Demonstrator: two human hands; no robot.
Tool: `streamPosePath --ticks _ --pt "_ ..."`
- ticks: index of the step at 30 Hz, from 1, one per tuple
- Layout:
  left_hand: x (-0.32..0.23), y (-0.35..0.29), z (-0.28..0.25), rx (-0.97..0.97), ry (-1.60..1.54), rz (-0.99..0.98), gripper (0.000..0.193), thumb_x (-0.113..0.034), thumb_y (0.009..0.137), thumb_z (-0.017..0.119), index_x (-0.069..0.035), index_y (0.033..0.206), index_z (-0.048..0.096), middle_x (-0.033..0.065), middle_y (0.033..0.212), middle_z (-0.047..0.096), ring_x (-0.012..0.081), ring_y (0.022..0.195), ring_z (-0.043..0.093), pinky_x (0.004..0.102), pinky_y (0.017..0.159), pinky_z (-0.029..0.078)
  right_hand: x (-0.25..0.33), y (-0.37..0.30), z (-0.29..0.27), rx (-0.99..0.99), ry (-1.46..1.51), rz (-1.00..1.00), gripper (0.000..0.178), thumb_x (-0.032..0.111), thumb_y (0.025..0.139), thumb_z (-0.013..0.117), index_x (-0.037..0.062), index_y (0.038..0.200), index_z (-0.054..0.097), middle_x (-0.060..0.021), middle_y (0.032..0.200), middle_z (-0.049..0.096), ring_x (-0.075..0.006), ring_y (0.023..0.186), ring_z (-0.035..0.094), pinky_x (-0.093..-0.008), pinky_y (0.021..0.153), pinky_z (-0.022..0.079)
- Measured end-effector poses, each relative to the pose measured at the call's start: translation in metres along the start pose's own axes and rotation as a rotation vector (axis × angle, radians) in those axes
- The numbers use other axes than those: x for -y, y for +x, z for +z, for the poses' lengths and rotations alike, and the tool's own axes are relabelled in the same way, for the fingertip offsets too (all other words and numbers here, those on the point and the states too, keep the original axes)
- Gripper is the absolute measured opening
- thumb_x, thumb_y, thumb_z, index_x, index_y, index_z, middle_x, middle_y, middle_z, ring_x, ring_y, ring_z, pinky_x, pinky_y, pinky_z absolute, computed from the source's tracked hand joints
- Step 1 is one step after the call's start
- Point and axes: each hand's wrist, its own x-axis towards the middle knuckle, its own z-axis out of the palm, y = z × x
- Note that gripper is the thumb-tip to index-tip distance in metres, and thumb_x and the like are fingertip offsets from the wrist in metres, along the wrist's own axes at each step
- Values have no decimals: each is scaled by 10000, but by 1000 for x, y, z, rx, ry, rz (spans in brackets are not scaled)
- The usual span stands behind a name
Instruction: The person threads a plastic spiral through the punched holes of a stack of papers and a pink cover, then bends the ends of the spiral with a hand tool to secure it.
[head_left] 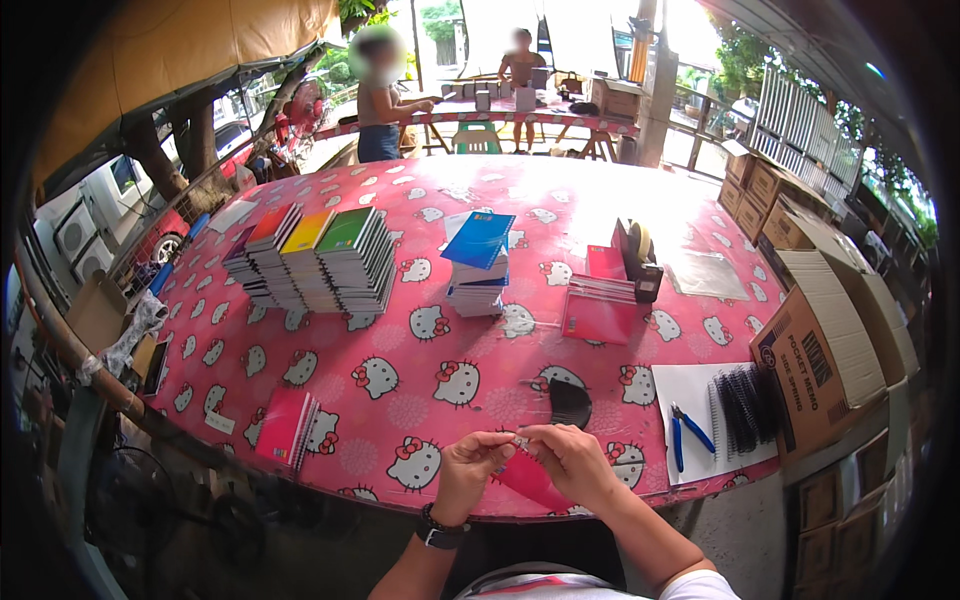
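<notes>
My left hand (474, 470) and my right hand (572, 462) meet at the table's near edge, thumbs and fingertips pinched together. Between the fingertips is a small pale bit, too tiny to make out. Just below them a pink-red notebook (532, 484) shows partly, the rest covered by my right hand and wrist. A black rounded flat piece (570, 405) lies just beyond my right hand. To the left lies a red spiral notebook (286, 425). Blue-handled cutting pliers (691, 436) and several black spiral coils (745, 410) rest on a white sheet (665, 385) at the right.
Stacks of notebooks (340, 262) stand far left, a blue-topped stack (480, 245) in the middle. Red notebooks (598, 310) lie beside a black tape dispenser (640, 262). An open cardboard box (815, 350) borders the right edge. Two people are at a far table (590, 122).
</notes>
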Motion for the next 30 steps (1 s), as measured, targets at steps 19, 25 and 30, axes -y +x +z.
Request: streamPosePath --ticks 19,25,30 --pt "-2 -7 -3 22 6 109 133 51 817 654 4 941 668 68 888 677 92 809 625 204 674 503 7 -7 15 -69 250 163 233 78 787 706 35 999 619 -83 848 616 -216 788 613 -301 703 500" --pt "-2 -11 -1 25 22 244 122 65 812 659 -10 894 609 98 898 665 111 809 628 210 686 508 12 -4 13 -26 355 228 216 116 794 725 33 961 616 -73 834 604 -170 745 581 -286 677 479" --pt "5 -14 0 -41 168 428 175 10 822 684 -50 863 525 99 879 649 110 789 612 221 696 508 11 -2 13 31 302 270 217 167 816 716 14 913 596 -74 816 590 -160 702 546 -289 631 451"
